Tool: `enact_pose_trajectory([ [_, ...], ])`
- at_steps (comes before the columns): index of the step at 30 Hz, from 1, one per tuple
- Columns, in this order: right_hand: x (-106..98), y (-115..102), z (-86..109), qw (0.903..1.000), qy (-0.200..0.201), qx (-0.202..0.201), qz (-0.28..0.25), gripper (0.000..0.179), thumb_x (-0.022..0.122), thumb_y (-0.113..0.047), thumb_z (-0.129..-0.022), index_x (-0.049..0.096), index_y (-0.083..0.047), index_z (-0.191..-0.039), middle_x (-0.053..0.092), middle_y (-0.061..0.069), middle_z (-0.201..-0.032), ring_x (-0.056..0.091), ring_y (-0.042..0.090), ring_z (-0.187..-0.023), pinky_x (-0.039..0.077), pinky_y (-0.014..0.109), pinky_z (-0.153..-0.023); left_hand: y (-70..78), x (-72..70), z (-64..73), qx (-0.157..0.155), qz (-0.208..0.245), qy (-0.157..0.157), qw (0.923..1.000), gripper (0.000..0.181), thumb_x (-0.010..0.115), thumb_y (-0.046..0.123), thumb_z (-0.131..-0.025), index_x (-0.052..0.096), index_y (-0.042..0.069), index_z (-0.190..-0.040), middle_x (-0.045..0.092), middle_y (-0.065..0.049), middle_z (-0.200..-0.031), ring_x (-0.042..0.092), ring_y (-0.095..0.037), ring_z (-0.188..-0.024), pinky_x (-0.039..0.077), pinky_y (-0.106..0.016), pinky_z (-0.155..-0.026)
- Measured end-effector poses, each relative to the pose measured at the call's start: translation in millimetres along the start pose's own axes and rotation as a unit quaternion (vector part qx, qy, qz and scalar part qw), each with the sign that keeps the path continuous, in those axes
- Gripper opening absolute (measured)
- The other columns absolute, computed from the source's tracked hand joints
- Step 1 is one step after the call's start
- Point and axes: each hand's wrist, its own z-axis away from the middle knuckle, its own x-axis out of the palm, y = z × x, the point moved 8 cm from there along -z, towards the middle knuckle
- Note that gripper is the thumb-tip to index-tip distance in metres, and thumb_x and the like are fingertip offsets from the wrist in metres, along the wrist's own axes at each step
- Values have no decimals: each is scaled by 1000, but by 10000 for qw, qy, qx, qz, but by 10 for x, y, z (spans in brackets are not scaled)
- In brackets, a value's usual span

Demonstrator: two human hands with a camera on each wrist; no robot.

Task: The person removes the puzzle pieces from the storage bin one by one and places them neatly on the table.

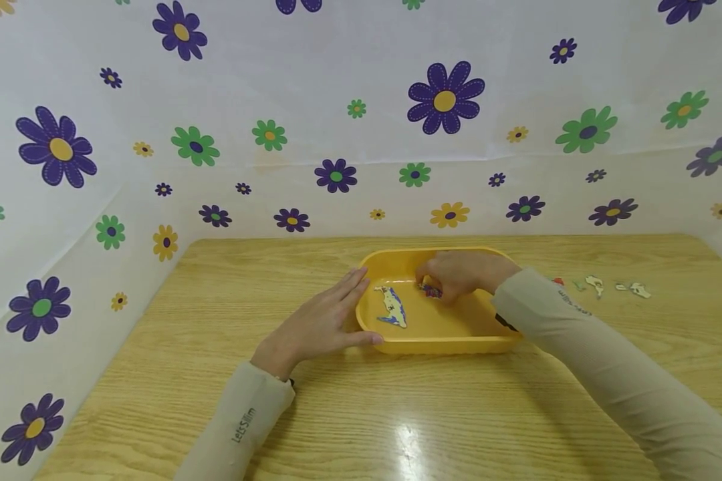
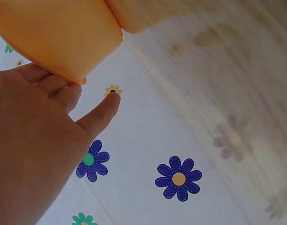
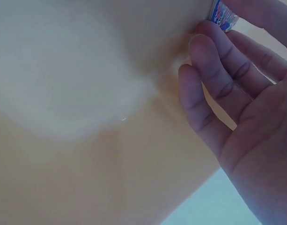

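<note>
My right hand [image 1: 454,272] reaches into a yellow plastic tray [image 1: 448,345] and pinches a small flat piece with a blue, red and pink pattern [image 1: 431,292] near the tray floor. In the right wrist view only a corner of this colourful piece [image 3: 223,17] shows between thumb and fingertips. A cream-and-blue cut-out piece [image 1: 393,305] lies at the left of the tray floor. Against the tray's left rim rests my left hand [image 1: 321,322], its fingers nearly straight and its thumb at the near-left corner. The left wrist view shows those fingers [image 2: 54,86] touching the rim.
Several small cut-out pieces lie on the wooden table [image 1: 228,294] right of the tray, among them a red piece [image 1: 557,281] and a pale piece [image 1: 640,290]. A flower-print cloth [image 1: 349,67] hangs behind the table and along its left side.
</note>
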Motion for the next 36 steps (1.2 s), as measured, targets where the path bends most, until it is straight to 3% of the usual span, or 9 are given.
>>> enact_pose_trajectory([
  [8,-4,36,12,9994,-39,333,66,48,76,-8,-78,65,2,-124,55,1,-76,51,17,-72,44,28,-65,5,20,-2,3,-2,6,10000,99,66,56,-94,20,-2,-160,7,-14,-168,8,-28,-154,18,-44,-123],
  [14,-195,52,125,9986,117,496,-166,53,77,-8,-81,61,2,-131,60,1,-78,54,16,-71,48,28,-66,-4,16,-5,-23,-10,37,10000,99,66,57,-94,21,-2,-160,7,-13,-168,9,-27,-154,18,-44,-123],
  [24,-459,41,333,9973,489,479,-269,51,76,-8,-83,60,4,-130,63,2,-84,56,20,-78,54,37,-76,-12,12,4,-47,31,15,10000,100,67,56,-94,20,-2,-160,7,-13,-168,9,-28,-154,18,-44,-123],
  [36,-551,145,574,9946,727,536,-518,50,76,-8,-83,62,3,-129,64,1,-85,56,19,-77,55,34,-72,-9,13,7,-28,-9,40,10000,99,67,55,-94,20,-2,-159,6,-13,-168,9,-27,-154,19,-45,-122],
])
